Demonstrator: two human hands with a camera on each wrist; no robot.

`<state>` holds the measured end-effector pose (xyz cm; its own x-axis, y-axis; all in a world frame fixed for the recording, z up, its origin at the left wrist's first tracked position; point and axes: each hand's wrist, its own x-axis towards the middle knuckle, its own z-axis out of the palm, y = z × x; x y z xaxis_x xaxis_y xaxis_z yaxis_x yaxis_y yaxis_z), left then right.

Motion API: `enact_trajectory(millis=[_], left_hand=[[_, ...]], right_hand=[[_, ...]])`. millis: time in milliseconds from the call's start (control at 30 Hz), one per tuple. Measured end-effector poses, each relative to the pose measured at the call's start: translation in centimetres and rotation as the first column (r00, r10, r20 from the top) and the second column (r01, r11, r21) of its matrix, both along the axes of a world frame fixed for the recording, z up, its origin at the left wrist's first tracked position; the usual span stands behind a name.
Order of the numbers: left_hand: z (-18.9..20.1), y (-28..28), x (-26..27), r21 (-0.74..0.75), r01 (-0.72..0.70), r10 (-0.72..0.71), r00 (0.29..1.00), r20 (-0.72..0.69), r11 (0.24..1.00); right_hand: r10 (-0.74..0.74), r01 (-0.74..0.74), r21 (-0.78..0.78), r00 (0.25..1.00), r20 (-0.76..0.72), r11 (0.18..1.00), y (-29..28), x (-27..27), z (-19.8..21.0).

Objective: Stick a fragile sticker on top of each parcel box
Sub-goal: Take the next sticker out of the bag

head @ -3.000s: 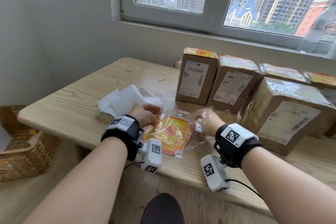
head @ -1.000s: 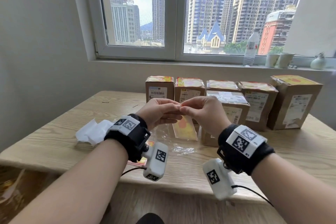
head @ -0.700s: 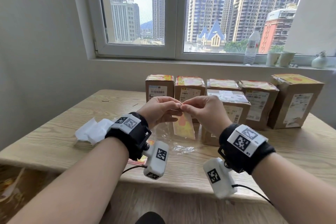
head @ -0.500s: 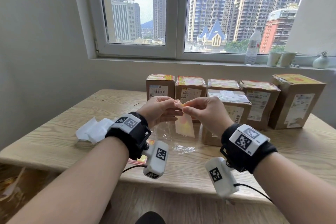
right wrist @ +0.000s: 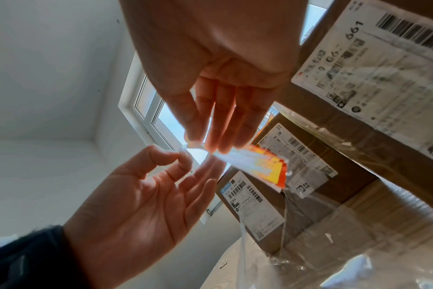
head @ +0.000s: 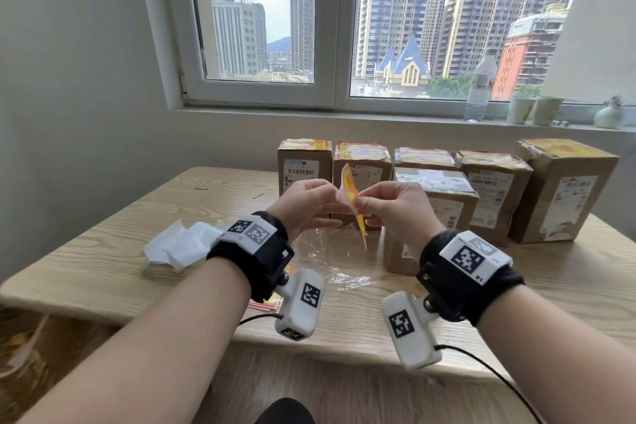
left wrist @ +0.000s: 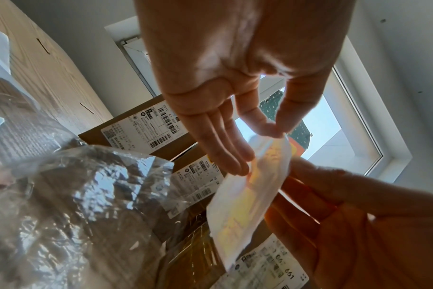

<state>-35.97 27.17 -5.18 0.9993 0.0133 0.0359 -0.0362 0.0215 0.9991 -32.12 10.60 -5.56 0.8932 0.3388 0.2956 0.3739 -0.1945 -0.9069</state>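
Note:
Both hands are raised above the wooden table (head: 103,272) with one yellow-and-red fragile sticker (head: 349,191) between them. My left hand (left wrist: 276,131) pinches its top corner with thumb and forefinger. My right hand (right wrist: 198,143) pinches the same end, where the sticker (right wrist: 262,166) parts from its white backing (left wrist: 245,199). Several brown parcel boxes (head: 304,165) stand in a back row with yellow stickers on their tops. A nearer box (head: 437,189) shows clear tape and a white label on top, just behind my right hand (head: 361,203).
A clear plastic bag (head: 334,262) lies on the table below the hands, with more stickers (head: 272,301) showing beside my left wrist. Crumpled white backing papers (head: 179,244) lie at the left. A bottle (head: 478,89) and cups stand on the window sill.
The hands have come up from the bag on the table with one sticker. Over the last second its top end has swung upward and the fingertips have drawn slightly apart.

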Motion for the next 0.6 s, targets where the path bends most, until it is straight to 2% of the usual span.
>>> enact_trajectory(millis=[167,267,333,433,600], left_hand=[[-0.18,-0.23,0.49,-0.083,-0.086,0.089,0.996,0.025,0.993],[-0.31,-0.22,0.14,-0.130,-0.040,0.045,0.998,0.040,0.991],[-0.34,-0.12,-0.07,-0.092,-0.028,0.032,0.999,0.032,0.995],[-0.49,0.14,-0.08,-0.018,-0.092,0.092,0.996,0.000,0.996],[-0.54,0.45,0.04,-0.091,-0.159,0.159,0.987,-0.007,0.983]], right_hand=[[0.028,-0.027,0.015,1.000,-0.011,1.000,0.35,-0.57,0.22],[0.013,-0.014,0.031,1.000,0.013,0.999,0.38,-0.54,0.24],[0.001,-0.002,0.027,1.000,0.016,1.000,0.34,-0.34,0.15],[-0.016,0.016,0.020,1.000,0.003,1.000,0.39,0.02,-0.19],[-0.034,0.039,0.106,0.998,-0.053,0.994,0.29,0.14,-0.44]])
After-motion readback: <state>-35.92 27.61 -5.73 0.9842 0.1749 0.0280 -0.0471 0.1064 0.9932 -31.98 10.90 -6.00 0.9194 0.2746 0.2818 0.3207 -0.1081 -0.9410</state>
